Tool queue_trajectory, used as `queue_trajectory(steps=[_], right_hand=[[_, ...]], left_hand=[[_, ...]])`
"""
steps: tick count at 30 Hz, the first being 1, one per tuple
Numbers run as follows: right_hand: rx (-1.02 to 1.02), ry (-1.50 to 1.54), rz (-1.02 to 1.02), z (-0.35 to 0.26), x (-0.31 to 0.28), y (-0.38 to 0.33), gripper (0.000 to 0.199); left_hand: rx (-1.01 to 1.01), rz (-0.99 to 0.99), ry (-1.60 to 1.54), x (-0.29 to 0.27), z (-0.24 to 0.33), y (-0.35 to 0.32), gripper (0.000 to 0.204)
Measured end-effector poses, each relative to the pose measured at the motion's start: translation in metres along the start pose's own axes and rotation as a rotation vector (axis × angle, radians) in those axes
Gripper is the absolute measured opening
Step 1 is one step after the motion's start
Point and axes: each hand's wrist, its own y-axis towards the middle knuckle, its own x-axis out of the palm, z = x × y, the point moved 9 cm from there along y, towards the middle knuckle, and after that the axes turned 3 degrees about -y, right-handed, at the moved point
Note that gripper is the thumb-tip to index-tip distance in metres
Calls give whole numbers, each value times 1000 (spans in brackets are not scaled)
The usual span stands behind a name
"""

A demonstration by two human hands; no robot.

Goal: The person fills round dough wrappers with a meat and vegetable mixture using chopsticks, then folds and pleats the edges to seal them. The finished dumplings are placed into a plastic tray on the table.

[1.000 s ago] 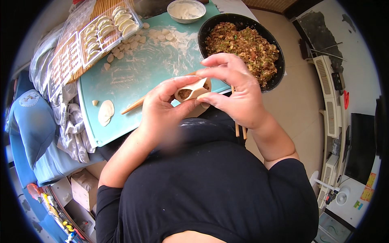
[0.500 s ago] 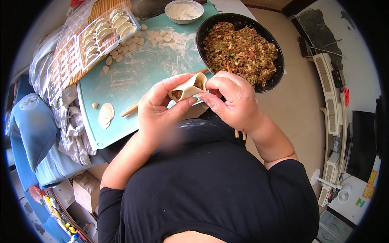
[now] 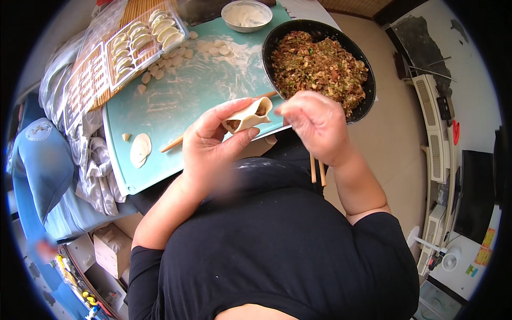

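My left hand (image 3: 209, 133) pinches a partly folded dumpling (image 3: 246, 118) between thumb and fingers. The wrapper is joined at its middle, and brown filling shows through the gaps at both ends. Just to the right, my right hand (image 3: 322, 128) is apart from the dumpling, its fingers curled and slightly blurred. A pair of chopsticks (image 3: 313, 169) sticks out below that hand, held in its palm. Behind my left hand a wooden rolling pin (image 3: 173, 144) lies across the mat, its middle hidden. Flat round wrappers (image 3: 141, 150) lie overlapped near the mat's left edge, beside a small dough piece (image 3: 126, 137).
A black pan (image 3: 268, 58) full of minced filling (image 3: 320, 69) stands at the right. Beyond the floured green mat (image 3: 160, 114) are a metal bowl (image 3: 226, 22) of flour, scattered dough pieces (image 3: 173, 60) and a clear compartment tray (image 3: 113, 80) with rows of dumplings (image 3: 141, 40).
My right hand has let go of the dumpling's right end and drawn back to the right, with the chopsticks still in it. My left hand keeps its hold almost unmoved.
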Motion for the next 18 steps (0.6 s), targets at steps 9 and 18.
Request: queue_trajectory(steps=[9, 18], right_hand=[[82, 119, -2, 6, 3, 7, 11], [-158, -185, 142, -26, 5, 4, 17]], left_hand=[[16, -21, 33, 2, -1, 1, 43], [-32, 58, 22, -3, -3, 1, 40]])
